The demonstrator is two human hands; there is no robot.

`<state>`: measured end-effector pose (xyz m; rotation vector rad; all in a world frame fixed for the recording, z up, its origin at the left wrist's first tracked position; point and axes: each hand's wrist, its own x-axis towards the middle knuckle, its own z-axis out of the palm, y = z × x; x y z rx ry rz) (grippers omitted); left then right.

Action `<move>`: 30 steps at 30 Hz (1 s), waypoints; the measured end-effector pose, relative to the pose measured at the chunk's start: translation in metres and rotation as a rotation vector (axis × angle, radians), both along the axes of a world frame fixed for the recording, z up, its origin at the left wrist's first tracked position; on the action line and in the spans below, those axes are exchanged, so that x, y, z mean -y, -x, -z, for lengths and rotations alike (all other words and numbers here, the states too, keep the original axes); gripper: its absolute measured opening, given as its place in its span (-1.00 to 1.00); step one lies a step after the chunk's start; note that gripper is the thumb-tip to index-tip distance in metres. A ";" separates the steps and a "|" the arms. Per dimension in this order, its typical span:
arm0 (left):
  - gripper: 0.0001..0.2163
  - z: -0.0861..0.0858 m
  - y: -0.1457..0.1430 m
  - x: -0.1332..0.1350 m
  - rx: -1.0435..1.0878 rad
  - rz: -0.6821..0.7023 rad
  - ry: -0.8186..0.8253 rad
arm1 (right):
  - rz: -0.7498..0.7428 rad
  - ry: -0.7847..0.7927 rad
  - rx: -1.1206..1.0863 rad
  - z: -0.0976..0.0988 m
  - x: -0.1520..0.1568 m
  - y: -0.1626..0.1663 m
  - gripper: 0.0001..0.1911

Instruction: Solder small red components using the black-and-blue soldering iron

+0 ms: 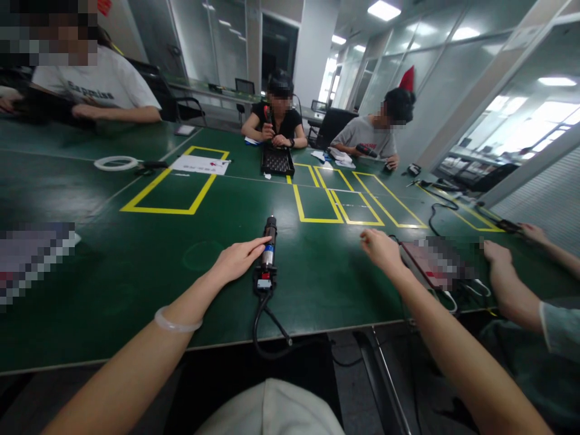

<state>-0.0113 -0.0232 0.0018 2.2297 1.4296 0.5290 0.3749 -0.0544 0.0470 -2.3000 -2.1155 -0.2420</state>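
My left hand (pixel 238 260) lies on the green table with its fingers stretched out. Its fingertips touch the left side of a slim black and silver cylindrical tool (pixel 268 255) with a blue band, which looks like an electric screwdriver. The tool's narrow end points away from me, and a black cable (pixel 257 323) loops from its near end over the table edge. To the right, my right hand (pixel 383 249) is over the table, apart from the tool, with its fingers curled in. What those fingers hold, if anything, is hidden.
Yellow tape rectangles (pixel 158 211) mark the green table (pixel 136 254). A black tray (pixel 277 162) stands before a seated person (pixel 278 118) across from me. A white cable coil (pixel 116 163) and paper (pixel 199 164) lie left. A dark red flat object (pixel 423 264) and another person's hand (pixel 498 254) are right.
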 end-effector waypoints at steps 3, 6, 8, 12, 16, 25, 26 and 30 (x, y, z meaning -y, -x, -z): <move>-0.57 0.002 0.001 0.000 0.000 -0.003 -0.006 | 0.031 0.057 0.282 0.003 0.009 -0.064 -0.68; -0.57 0.002 0.000 0.000 0.002 -0.007 -0.009 | 0.001 0.138 0.415 0.015 0.018 -0.100 -0.69; -0.57 0.001 0.000 0.001 -0.006 -0.010 -0.004 | -0.019 0.171 0.440 0.025 0.021 -0.113 -0.70; -0.56 -0.001 0.000 0.003 -0.020 -0.020 0.010 | -0.042 0.178 0.440 0.038 0.021 -0.123 -0.74; -0.56 0.000 0.000 0.002 -0.044 -0.017 0.011 | -0.029 0.180 0.422 0.042 0.019 -0.126 -0.76; -0.56 0.004 0.000 0.000 -0.034 0.008 -0.017 | -0.199 -0.027 -0.606 0.001 -0.001 -0.038 -0.76; -0.56 0.004 0.000 0.000 -0.027 0.013 -0.018 | -0.296 0.016 -0.846 0.001 -0.003 -0.013 -0.73; -0.56 0.005 0.000 -0.001 -0.002 0.037 -0.027 | -0.463 0.127 -1.491 0.013 -0.011 0.089 -0.68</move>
